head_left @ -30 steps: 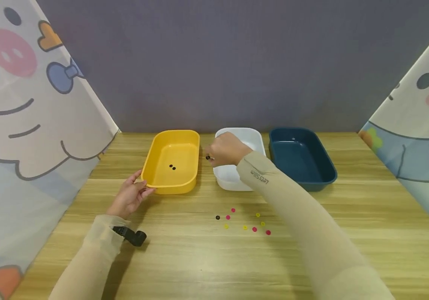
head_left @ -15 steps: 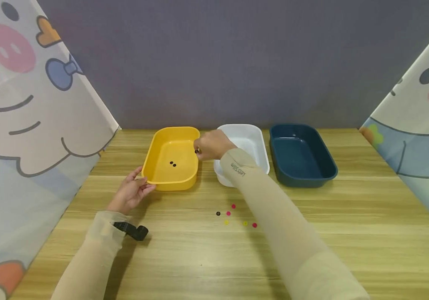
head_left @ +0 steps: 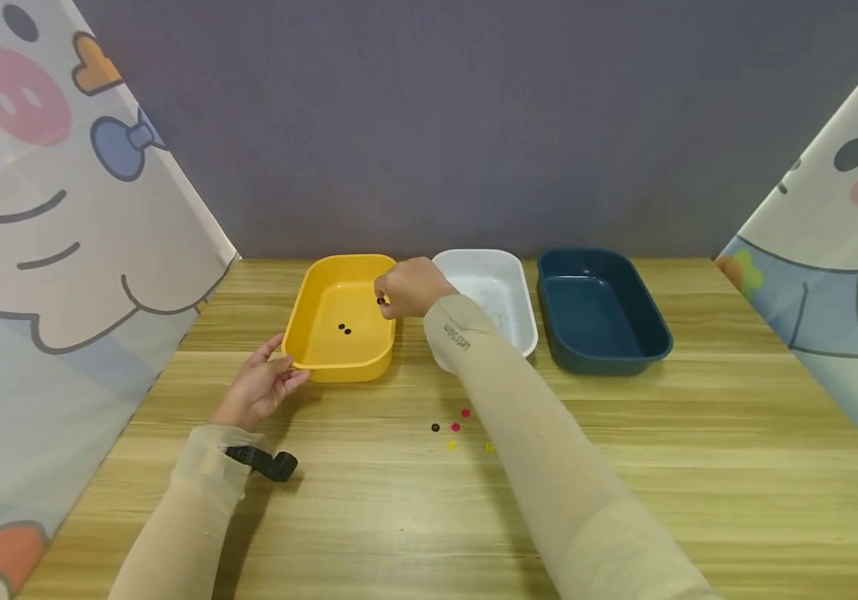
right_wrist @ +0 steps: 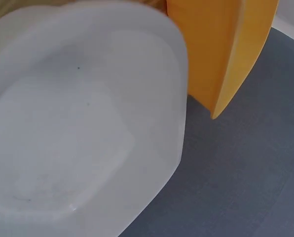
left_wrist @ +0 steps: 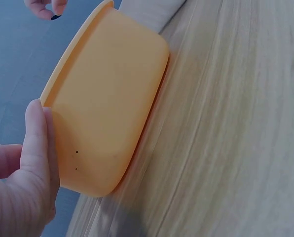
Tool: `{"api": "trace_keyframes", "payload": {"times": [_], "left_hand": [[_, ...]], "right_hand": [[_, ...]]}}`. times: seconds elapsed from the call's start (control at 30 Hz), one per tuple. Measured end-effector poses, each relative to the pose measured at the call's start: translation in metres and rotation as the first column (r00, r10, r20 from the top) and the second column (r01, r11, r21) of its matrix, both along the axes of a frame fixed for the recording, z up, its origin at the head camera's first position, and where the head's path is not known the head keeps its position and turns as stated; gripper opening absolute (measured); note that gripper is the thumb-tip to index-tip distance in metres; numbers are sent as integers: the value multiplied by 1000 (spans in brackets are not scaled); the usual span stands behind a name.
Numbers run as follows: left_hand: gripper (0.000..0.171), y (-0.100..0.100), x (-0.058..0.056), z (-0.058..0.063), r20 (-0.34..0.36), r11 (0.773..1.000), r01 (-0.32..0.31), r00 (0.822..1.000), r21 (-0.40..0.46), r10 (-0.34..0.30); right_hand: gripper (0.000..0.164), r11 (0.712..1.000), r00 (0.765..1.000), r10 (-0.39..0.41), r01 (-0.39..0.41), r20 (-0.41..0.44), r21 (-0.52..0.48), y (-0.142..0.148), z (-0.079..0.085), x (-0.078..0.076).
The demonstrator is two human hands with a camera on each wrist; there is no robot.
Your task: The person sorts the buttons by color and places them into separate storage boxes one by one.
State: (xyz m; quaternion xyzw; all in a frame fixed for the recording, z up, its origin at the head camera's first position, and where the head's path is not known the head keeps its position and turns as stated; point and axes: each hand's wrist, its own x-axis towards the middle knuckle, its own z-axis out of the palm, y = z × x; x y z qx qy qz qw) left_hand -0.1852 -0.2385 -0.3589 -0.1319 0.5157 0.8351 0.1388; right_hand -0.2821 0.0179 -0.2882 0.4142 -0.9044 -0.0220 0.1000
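My left hand grips the near left corner of a yellow tray, thumb over the rim and fingers along the outer wall. Above that tray's right rim, my right hand pinches a small black button; the left wrist view also catches this button at the fingertips. Two black buttons lie on the tray's floor. On the table in front, another black button lies beside pink buttons and yellow buttons. The right forearm hides part of this group.
A white tray stands in the middle, partly covered by the right arm. To its right is a dark blue tray. A grey partition rises behind the wooden table, with printed cloth at both sides.
My right hand has moved left with the black button, from over the white tray to the yellow tray's right rim. My left hand keeps its grip on the yellow tray.
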Motion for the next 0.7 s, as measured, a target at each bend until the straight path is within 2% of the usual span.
{"api": "trace_keyframes", "payload": {"times": [0.23,0.5,0.7], "left_hand": [[62,0,2,-2,-16,1000,7,1000,-8,-7],[60,1,5,-7,15,1000,-18,1000,11,17],[58,-2,1,-3,-15,1000,-10,1000,15,10]], "right_hand": [[18,1000,999,-10,10,33,20,-10,-1,0],[13,997,999,46,-47,16,60,-20,-7,-4],[14,999,999,34,-34,11,21,-32,-4,-12]]}}
